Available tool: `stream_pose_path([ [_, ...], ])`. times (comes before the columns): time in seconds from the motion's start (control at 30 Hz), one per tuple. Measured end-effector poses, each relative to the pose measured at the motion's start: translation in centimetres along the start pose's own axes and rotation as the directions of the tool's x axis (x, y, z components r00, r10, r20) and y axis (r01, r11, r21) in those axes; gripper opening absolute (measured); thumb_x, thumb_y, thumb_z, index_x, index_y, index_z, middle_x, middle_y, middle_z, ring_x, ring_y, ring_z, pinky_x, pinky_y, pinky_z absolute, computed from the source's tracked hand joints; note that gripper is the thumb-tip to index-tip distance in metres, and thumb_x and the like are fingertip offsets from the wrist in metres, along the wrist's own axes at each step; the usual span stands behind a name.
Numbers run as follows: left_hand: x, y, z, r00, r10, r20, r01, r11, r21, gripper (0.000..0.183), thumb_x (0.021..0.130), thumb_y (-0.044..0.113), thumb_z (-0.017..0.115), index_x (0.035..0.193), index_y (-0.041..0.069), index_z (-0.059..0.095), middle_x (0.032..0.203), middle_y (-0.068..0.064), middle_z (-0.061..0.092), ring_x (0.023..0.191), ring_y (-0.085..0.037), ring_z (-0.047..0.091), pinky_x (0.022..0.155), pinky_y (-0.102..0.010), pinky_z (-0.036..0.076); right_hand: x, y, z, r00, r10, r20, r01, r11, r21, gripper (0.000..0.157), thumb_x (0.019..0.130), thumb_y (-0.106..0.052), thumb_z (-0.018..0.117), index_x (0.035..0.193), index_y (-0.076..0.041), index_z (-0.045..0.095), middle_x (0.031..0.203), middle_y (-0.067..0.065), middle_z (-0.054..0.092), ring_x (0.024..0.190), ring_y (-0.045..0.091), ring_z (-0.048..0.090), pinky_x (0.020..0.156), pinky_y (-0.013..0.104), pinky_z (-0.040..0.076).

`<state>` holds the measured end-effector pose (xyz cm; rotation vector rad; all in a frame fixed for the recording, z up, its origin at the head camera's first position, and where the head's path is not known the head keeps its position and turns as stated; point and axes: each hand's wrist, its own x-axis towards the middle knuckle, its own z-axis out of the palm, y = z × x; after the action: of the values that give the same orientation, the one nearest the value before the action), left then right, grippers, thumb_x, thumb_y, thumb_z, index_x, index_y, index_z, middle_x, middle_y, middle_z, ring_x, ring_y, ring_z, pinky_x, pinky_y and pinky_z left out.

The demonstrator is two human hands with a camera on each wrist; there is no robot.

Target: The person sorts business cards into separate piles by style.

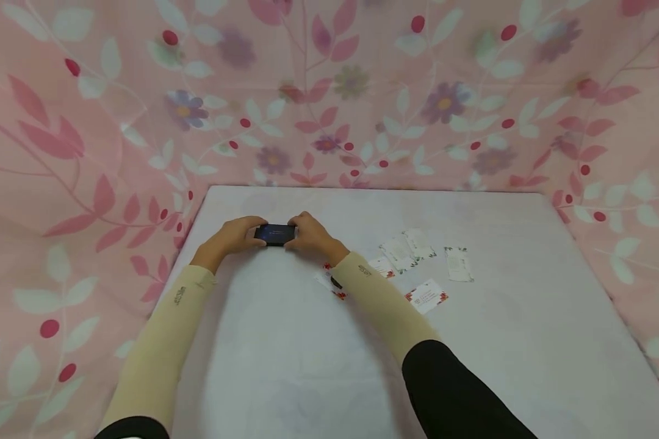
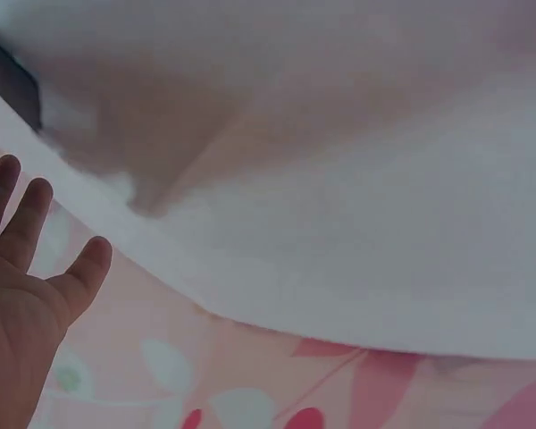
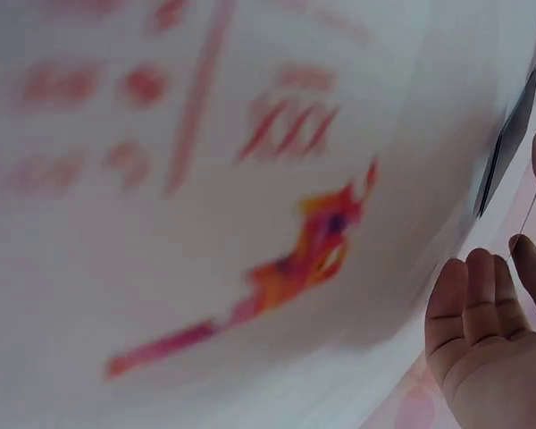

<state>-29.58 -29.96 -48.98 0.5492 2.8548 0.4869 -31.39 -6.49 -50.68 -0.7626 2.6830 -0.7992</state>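
Observation:
A dark phone-like slab (image 1: 275, 235) with faint lettering is seen between the two hands near the far left of the white table. My left hand (image 1: 238, 235) has thumb and forefinger at its left end; the left wrist view shows only the spread other fingers (image 2: 27, 210) and part of the dark slab (image 2: 13, 85). My right hand (image 1: 311, 235) is at the right end. In the right wrist view, thumb and forefinger pinch a thin sheet (image 3: 527, 214) seen edge-on, apart from the dark slab (image 3: 509, 143). Its kind is unclear.
Several printed cards lie right of the right forearm, among them a red-trimmed card (image 1: 427, 296) and a green-trimmed card (image 1: 459, 264). Another card (image 1: 325, 280) with a small black object (image 1: 336, 283) is partly under the forearm. Floral cloth (image 1: 329, 91) hangs around the table.

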Motion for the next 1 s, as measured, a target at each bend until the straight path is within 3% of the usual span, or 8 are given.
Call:
stream_pose_path([
  [0.23, -0.1, -1.7, 0.8, 0.999, -0.048, 0.017, 0.050, 0.990, -0.132, 0.062, 0.088, 0.025, 0.076, 0.142, 0.006, 0.052, 0.145, -0.022, 0.050, 0.138, -0.042, 0.041, 0.115, -0.056, 0.029, 0.9, -0.9, 1.2, 0.994, 0.107, -0.005, -0.107, 0.994, -0.031, 0.060, 0.083, -0.038, 0.079, 0.135, -0.015, 0.059, 0.129, 0.011, 0.049, 0.111, 0.019, 0.054, 0.099, 0.033, 0.047],
  [0.47, 0.0, -2.4, 0.5, 0.999, 0.029, -0.016, -0.031, 0.996, -0.089, 0.060, 0.086, 0.020, 0.077, 0.139, 0.002, 0.054, 0.137, -0.028, 0.053, 0.130, -0.043, 0.047, 0.113, -0.056, 0.032, 1.3, -1.2, 1.7, 0.991, 0.129, -0.030, -0.131, 0.988, -0.084, 0.061, 0.083, -0.041, 0.079, 0.135, -0.016, 0.060, 0.127, 0.010, 0.051, 0.111, 0.020, 0.053, 0.099, 0.034, 0.047],
  [0.57, 0.1, -2.4, 0.4, 1.000, 0.018, -0.006, -0.018, 0.997, -0.077, 0.059, 0.086, 0.020, 0.077, 0.138, 0.001, 0.055, 0.137, -0.029, 0.052, 0.130, -0.043, 0.046, 0.112, -0.056, 0.033, 1.5, -1.2, 1.9, 0.990, 0.136, -0.033, -0.139, 0.987, -0.087, 0.060, 0.083, -0.041, 0.078, 0.135, -0.016, 0.060, 0.128, 0.010, 0.050, 0.113, 0.021, 0.052, 0.099, 0.033, 0.047],
  [0.8, 0.4, -2.5, 0.6, 1.000, -0.012, 0.020, 0.012, 1.000, -0.001, 0.060, 0.087, 0.028, 0.076, 0.139, 0.007, 0.056, 0.142, -0.026, 0.048, 0.131, -0.047, 0.045, 0.100, -0.070, 0.038, 1.1, -1.5, 1.8, 0.986, 0.165, -0.014, -0.166, 0.984, -0.072, 0.059, 0.085, -0.039, 0.076, 0.136, -0.014, 0.059, 0.130, 0.010, 0.047, 0.116, 0.023, 0.049, 0.101, 0.033, 0.044],
  [1.0, 0.4, -2.6, 0.7, 1.000, -0.007, 0.018, 0.007, 1.000, 0.003, 0.060, 0.086, 0.027, 0.076, 0.139, 0.006, 0.056, 0.141, -0.027, 0.047, 0.129, -0.049, 0.045, 0.101, -0.068, 0.037, 1.0, -1.4, 1.9, 0.988, 0.156, -0.018, -0.157, 0.986, -0.062, 0.059, 0.085, -0.039, 0.077, 0.135, -0.013, 0.058, 0.133, 0.010, 0.046, 0.117, 0.023, 0.049, 0.104, 0.035, 0.042],
])
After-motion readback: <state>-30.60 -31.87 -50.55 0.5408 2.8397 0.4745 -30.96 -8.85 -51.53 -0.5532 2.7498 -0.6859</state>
